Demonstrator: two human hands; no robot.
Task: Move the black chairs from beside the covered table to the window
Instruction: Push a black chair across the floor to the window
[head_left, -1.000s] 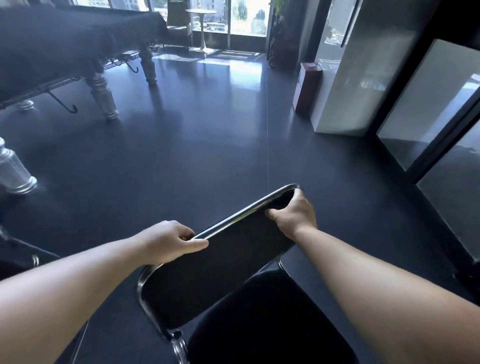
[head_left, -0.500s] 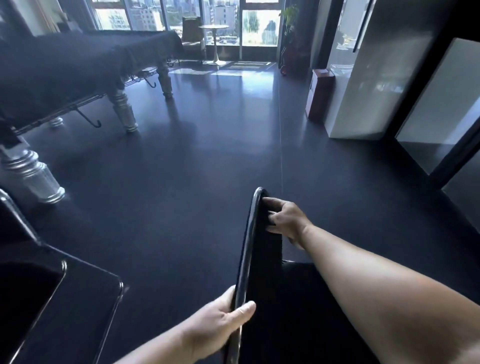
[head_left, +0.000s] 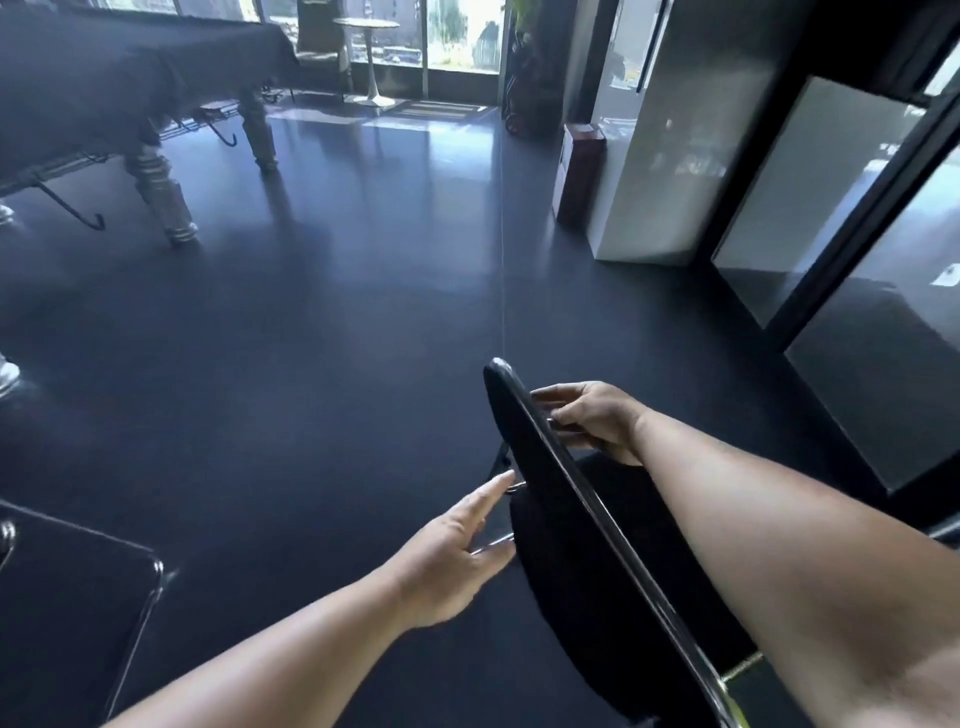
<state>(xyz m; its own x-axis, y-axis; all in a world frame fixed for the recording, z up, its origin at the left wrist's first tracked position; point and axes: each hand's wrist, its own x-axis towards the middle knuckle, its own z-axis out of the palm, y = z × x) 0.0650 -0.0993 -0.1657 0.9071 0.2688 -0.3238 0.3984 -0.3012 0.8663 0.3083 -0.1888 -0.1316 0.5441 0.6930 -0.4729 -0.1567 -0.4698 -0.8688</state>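
A black chair (head_left: 566, 545) with a chrome-edged backrest stands in front of me, its backrest seen edge-on. My right hand (head_left: 592, 418) grips the far top of the backrest from the right side. My left hand (head_left: 452, 551) is off the chair, fingers spread, just left of the backrest. A second black chair (head_left: 72, 582) sits at the lower left. The covered table (head_left: 119, 73), under a dark cloth on turned legs, is at the upper left. The window (head_left: 452, 31) is far ahead, bright with daylight.
A small white round table (head_left: 371, 57) and a chair stand by the window. A brown bin (head_left: 576, 171) sits against a white pillar (head_left: 670, 156) on the right. Glass panels (head_left: 841, 218) run along the right side. Dark floor (head_left: 337, 312) stretches ahead.
The chair has turned, from backrest facing me to edge-on. My left hand has let go of the backrest and now hovers beside it; my right hand keeps its grip.
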